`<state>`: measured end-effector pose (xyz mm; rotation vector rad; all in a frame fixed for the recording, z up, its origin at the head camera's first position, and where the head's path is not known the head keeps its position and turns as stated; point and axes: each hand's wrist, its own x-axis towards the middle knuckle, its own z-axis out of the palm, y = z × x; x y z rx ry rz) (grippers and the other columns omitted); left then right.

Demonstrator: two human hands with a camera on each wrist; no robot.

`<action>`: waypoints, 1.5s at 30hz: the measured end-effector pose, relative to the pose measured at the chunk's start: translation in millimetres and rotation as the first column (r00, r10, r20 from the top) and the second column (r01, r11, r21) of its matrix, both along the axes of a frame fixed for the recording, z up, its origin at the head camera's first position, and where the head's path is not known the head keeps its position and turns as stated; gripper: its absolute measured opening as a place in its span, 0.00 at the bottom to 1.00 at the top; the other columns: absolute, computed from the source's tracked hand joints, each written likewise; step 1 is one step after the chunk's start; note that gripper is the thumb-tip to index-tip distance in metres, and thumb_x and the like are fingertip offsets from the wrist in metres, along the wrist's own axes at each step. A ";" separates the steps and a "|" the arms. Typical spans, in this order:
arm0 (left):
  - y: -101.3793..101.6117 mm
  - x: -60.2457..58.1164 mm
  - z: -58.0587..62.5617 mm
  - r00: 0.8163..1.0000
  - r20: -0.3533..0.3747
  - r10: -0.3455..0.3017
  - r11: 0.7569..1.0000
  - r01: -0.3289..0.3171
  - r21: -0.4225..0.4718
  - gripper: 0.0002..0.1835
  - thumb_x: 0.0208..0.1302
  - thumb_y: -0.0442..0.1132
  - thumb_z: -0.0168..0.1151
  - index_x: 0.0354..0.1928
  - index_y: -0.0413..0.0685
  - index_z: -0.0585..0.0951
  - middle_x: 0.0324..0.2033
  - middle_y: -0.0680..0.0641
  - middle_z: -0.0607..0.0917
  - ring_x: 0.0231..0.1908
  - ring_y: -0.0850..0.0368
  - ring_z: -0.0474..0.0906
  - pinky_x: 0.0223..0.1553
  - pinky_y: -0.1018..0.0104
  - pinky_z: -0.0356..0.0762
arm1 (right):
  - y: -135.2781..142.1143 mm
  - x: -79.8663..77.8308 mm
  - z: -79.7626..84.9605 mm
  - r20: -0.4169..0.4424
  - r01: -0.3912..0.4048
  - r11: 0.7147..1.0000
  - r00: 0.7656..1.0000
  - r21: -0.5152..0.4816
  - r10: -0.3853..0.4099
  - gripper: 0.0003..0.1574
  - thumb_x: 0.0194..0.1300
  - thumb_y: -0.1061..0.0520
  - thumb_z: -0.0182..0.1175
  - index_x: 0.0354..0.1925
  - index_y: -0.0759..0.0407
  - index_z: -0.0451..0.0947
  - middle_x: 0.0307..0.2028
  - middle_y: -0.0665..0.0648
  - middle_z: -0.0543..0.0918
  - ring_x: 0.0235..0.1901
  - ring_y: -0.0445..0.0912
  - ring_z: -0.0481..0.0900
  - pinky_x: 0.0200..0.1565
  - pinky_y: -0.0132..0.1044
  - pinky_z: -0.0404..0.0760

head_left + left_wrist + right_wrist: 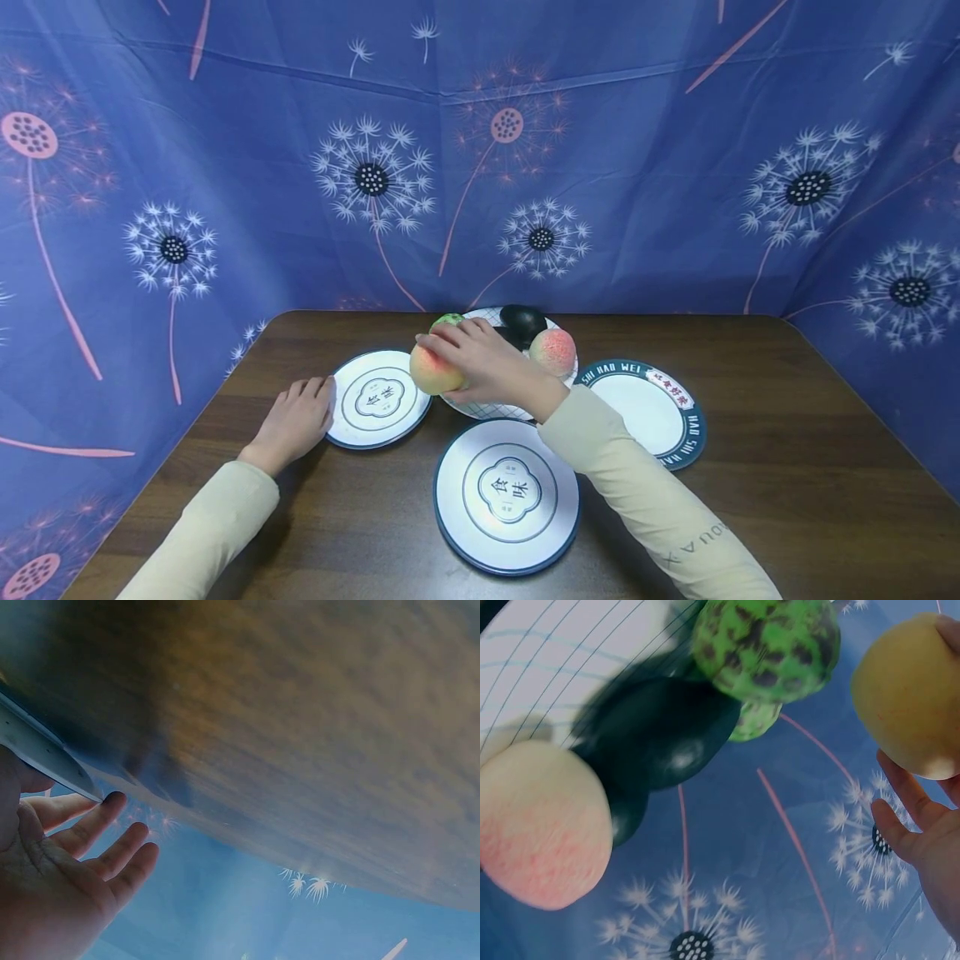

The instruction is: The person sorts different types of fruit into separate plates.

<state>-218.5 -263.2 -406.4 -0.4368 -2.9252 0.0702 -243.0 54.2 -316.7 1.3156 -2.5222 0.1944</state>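
My right hand (487,358) grips a yellow-orange toy peach (433,372) with its fingertips, held up between the left plate and the plate of toy produce. In the right wrist view the peach (911,697) sits against the fingers. My left hand (294,421) holds the left rim of a white plate (378,400) with a dark blue edge; the left wrist view shows that rim (56,761) between thumb and fingers. On the patterned plate (480,411) lie a pinkish peach (553,352), dark eggplants (523,322) and green spotted fruit (769,649), partly hidden by my right hand.
A second white, blue-edged plate (506,546) stands at the front middle of the brown wooden table (795,467). Behind my right forearm is a plate with a lettered teal rim (693,433). A blue dandelion-print cloth (645,167) hangs behind the table.
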 end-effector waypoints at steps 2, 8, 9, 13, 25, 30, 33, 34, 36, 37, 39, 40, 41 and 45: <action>0.2 -0.1 -0.3 1.000 -0.004 0.000 1.000 0.000 0.001 0.26 0.62 0.39 0.51 0.60 0.30 0.65 0.54 0.31 0.72 0.54 0.32 0.66 0.54 0.39 0.66 | -5.7 0.2 -1.4 0.003 -0.010 1.000 1.000 0.004 0.010 0.52 0.46 0.41 0.67 0.66 0.47 0.56 0.60 0.51 0.67 0.57 0.48 0.65 0.61 0.47 0.63; 0.2 -0.1 -1.0 1.000 -0.006 -0.002 1.000 0.002 0.006 0.26 0.63 0.39 0.50 0.60 0.30 0.65 0.54 0.31 0.72 0.54 0.32 0.66 0.54 0.38 0.66 | -22.0 -0.4 -7.8 0.037 -0.034 0.999 0.999 0.005 0.034 0.52 0.47 0.40 0.67 0.66 0.45 0.55 0.60 0.50 0.66 0.57 0.47 0.64 0.62 0.46 0.61; -0.1 -0.2 -1.2 1.000 -0.004 -0.002 1.000 0.002 0.005 0.26 0.63 0.39 0.50 0.60 0.30 0.65 0.54 0.30 0.72 0.54 0.32 0.66 0.54 0.38 0.65 | -24.6 -0.7 -9.1 0.043 -0.039 0.999 0.998 0.006 0.038 0.52 0.47 0.40 0.68 0.66 0.45 0.55 0.60 0.50 0.66 0.57 0.47 0.64 0.62 0.46 0.61; -1.0 -1.0 -1.9 1.000 0.002 -0.001 1.000 0.001 0.003 0.26 0.63 0.39 0.50 0.60 0.30 0.65 0.54 0.30 0.71 0.55 0.31 0.66 0.54 0.38 0.65 | -35.0 -1.7 -14.1 0.046 -0.057 0.998 0.997 0.020 0.056 0.52 0.46 0.41 0.68 0.65 0.46 0.56 0.60 0.51 0.66 0.56 0.47 0.64 0.61 0.45 0.63; -0.9 -0.6 -1.1 1.000 0.004 0.007 1.000 -0.007 -0.003 0.27 0.63 0.40 0.51 0.60 0.31 0.65 0.55 0.30 0.71 0.55 0.32 0.66 0.54 0.38 0.65 | -61.4 -3.0 -28.8 0.054 -0.082 0.991 0.996 0.101 0.077 0.52 0.47 0.41 0.68 0.66 0.50 0.56 0.62 0.51 0.65 0.56 0.47 0.64 0.63 0.43 0.62; -1.1 -1.4 -2.8 1.000 -0.008 0.007 1.000 -0.007 -0.009 0.27 0.62 0.40 0.52 0.60 0.31 0.66 0.54 0.31 0.72 0.55 0.31 0.66 0.54 0.38 0.65 | -72.4 -4.6 -34.7 0.072 -0.073 0.987 0.995 0.146 0.063 0.53 0.49 0.40 0.67 0.67 0.49 0.54 0.64 0.51 0.63 0.58 0.47 0.63 0.63 0.42 0.61; -0.5 -1.5 -3.2 1.000 -0.020 0.000 1.000 0.000 -0.012 0.26 0.61 0.39 0.52 0.59 0.30 0.66 0.53 0.31 0.72 0.54 0.32 0.67 0.52 0.38 0.67 | -78.5 -5.2 -38.3 0.065 -0.076 0.984 0.996 0.161 0.067 0.52 0.50 0.40 0.66 0.67 0.49 0.55 0.64 0.51 0.63 0.58 0.47 0.64 0.63 0.42 0.61; -0.4 -1.2 -3.2 1.000 -0.024 -0.003 1.000 0.002 -0.013 0.26 0.61 0.39 0.52 0.59 0.30 0.66 0.53 0.31 0.72 0.53 0.32 0.67 0.52 0.38 0.67 | -80.4 -5.6 -39.8 0.062 -0.078 0.984 0.996 0.162 0.068 0.51 0.50 0.40 0.65 0.67 0.49 0.55 0.64 0.51 0.64 0.58 0.47 0.64 0.63 0.42 0.61; -0.3 -1.0 -3.8 0.999 -0.034 -0.012 1.000 0.011 -0.013 0.26 0.61 0.39 0.52 0.58 0.30 0.67 0.52 0.31 0.73 0.52 0.32 0.68 0.50 0.39 0.68 | -83.5 -6.0 -42.1 0.063 -0.082 0.983 0.995 0.161 0.072 0.50 0.51 0.40 0.65 0.67 0.49 0.55 0.63 0.51 0.64 0.58 0.47 0.65 0.63 0.42 0.61; -0.4 -0.8 -4.0 0.999 -0.035 -0.013 1.000 0.013 -0.011 0.26 0.61 0.39 0.52 0.59 0.30 0.66 0.52 0.31 0.73 0.52 0.32 0.68 0.51 0.39 0.68 | -84.8 -5.9 -43.2 0.068 -0.081 0.984 0.995 0.161 0.071 0.50 0.51 0.40 0.65 0.67 0.49 0.55 0.63 0.51 0.64 0.58 0.47 0.65 0.63 0.42 0.61; -0.4 -0.7 -4.5 0.999 -0.040 -0.017 1.000 0.016 -0.010 0.26 0.61 0.39 0.52 0.58 0.30 0.67 0.52 0.31 0.73 0.52 0.32 0.68 0.50 0.38 0.68 | -87.1 -5.9 -45.4 0.075 -0.081 0.983 0.995 0.163 0.070 0.50 0.51 0.39 0.65 0.67 0.48 0.55 0.63 0.50 0.64 0.58 0.47 0.65 0.64 0.42 0.61; -0.4 -0.7 -4.7 0.999 -0.042 -0.019 1.000 0.018 -0.011 0.26 0.61 0.39 0.52 0.58 0.30 0.67 0.52 0.31 0.73 0.52 0.32 0.68 0.50 0.38 0.68 | -88.1 -5.7 -46.3 0.081 -0.081 0.983 0.994 0.164 0.069 0.51 0.51 0.39 0.65 0.67 0.48 0.55 0.64 0.50 0.63 0.59 0.47 0.65 0.64 0.43 0.61; -0.6 -0.9 -4.9 0.999 -0.045 -0.020 1.000 0.020 -0.011 0.26 0.61 0.39 0.53 0.58 0.30 0.67 0.52 0.31 0.73 0.52 0.32 0.68 0.50 0.38 0.68 | -89.3 -5.7 -47.3 0.088 -0.081 0.983 0.994 0.167 0.067 0.51 0.51 0.39 0.65 0.67 0.48 0.54 0.64 0.50 0.63 0.59 0.47 0.65 0.64 0.43 0.61; 0.5 0.0 -3.6 0.998 -0.053 -0.022 1.000 0.021 -0.018 0.26 0.60 0.39 0.54 0.57 0.30 0.68 0.51 0.32 0.74 0.51 0.32 0.69 0.49 0.38 0.69 | -93.4 -5.9 -50.8 0.096 -0.075 0.980 0.994 0.183 0.058 0.51 0.52 0.38 0.64 0.68 0.48 0.53 0.65 0.50 0.62 0.60 0.47 0.64 0.64 0.42 0.61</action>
